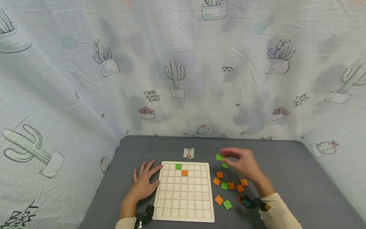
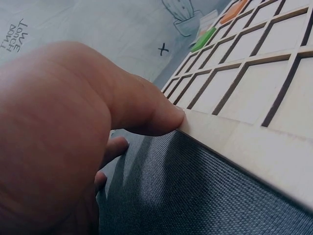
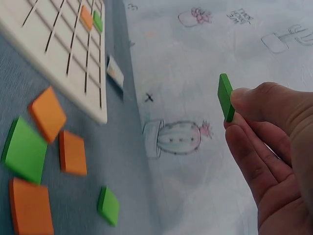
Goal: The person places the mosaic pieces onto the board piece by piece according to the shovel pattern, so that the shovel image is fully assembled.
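Between thumb and fingers my right hand (image 1: 241,162) pinches a green square tile (image 3: 225,97), lifted above the table to the right of the board. My left hand (image 1: 145,183) lies spread at the left edge of the pale wooden grid board (image 1: 183,220), its thumb touching the rim in the left wrist view. In the board's top row sits one green tile (image 1: 178,166); an orange tile (image 1: 184,173) occupies a cell one row lower and one column to the right.
Several loose orange tiles (image 1: 231,185) and green tiles (image 1: 227,204) are scattered on the grey table right of the board. A small printed card (image 1: 188,153) with an orange pattern lies behind the board. Cactus-print cloth (image 1: 194,79) hangs around the table.
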### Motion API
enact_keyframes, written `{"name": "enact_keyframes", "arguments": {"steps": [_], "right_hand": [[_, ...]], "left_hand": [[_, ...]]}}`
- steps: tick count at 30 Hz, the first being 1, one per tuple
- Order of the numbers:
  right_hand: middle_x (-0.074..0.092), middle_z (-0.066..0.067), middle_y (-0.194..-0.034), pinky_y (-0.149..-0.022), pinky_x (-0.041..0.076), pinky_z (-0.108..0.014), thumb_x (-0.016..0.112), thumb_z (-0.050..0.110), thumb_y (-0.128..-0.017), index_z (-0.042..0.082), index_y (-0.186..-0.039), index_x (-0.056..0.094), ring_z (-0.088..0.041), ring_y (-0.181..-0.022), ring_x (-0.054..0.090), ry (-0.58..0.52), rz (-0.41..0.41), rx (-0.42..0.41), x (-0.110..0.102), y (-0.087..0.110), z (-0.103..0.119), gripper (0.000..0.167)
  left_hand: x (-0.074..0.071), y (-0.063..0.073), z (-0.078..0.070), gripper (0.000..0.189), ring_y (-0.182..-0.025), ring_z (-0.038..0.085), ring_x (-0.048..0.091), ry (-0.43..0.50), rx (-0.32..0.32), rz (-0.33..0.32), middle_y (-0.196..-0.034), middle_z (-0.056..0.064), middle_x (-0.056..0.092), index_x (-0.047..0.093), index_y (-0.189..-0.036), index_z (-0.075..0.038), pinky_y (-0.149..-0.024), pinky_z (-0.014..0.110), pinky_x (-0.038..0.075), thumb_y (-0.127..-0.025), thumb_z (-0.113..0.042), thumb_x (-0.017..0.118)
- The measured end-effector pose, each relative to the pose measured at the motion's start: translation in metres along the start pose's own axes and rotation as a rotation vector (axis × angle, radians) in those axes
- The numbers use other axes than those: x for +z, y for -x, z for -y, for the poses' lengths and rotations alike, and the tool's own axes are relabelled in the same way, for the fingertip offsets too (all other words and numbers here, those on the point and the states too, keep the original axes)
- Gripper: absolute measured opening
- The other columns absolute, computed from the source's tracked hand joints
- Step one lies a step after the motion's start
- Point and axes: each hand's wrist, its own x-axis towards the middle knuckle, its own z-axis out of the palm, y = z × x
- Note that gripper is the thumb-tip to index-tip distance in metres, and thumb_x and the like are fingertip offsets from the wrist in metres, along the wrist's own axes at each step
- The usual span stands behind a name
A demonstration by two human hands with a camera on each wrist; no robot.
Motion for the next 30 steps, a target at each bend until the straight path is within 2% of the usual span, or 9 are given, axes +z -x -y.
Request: {"name": "enact_keyframes", "arguments": {"steps": [8,15,22,30], "right_hand": [[0.082,-0.005,-0.122,-0.095,0.066,-0.033,0.084,0.0,-0.094,0.008,-0.13,0.08,-0.025,-0.109,0.08,-0.063,0.029,-0.007,0.019,-0.014,0.01,0.037],[0.083,-0.007,-0.121,-0.095,0.066,-0.053,0.084,-0.001,-0.093,0.004,-0.128,0.08,-0.025,-0.107,0.081,-0.126,0.038,-0.034,0.039,-0.023,0.019,0.036],[0.083,-0.009,-0.121,-0.095,0.066,-0.052,0.083,0.001,-0.094,0.004,-0.129,0.08,-0.026,-0.105,0.081,-0.154,0.059,-0.073,0.059,-0.033,0.022,0.035],[0.082,-0.01,-0.123,-0.097,0.066,-0.05,0.083,0.003,-0.095,0.003,-0.128,0.08,-0.024,-0.106,0.08,-0.194,0.107,-0.057,0.077,-0.041,0.025,0.033]], "left_hand": [[0.001,-0.001,0.0,0.062,-0.168,0.055,0.004,0.0,0.007,0.0,-0.18,0.022,0.028,0.059,-0.16,-0.018,-0.124,0.079,-0.016,-0.1,-0.007,0.071],[0.001,0.0,0.001,0.061,-0.168,0.055,0.005,-0.002,0.007,-0.008,-0.18,0.021,0.028,0.06,-0.159,-0.019,-0.124,0.08,-0.015,-0.1,-0.007,0.071],[0.001,0.0,0.0,0.062,-0.168,0.055,0.005,-0.005,0.004,-0.009,-0.18,0.021,0.028,0.06,-0.159,-0.019,-0.124,0.079,-0.016,-0.1,-0.008,0.071],[0.0,0.0,-0.001,0.062,-0.168,0.055,0.004,-0.001,-0.004,-0.004,-0.18,0.021,0.028,0.06,-0.159,-0.02,-0.124,0.079,-0.016,-0.1,-0.007,0.071]]}}
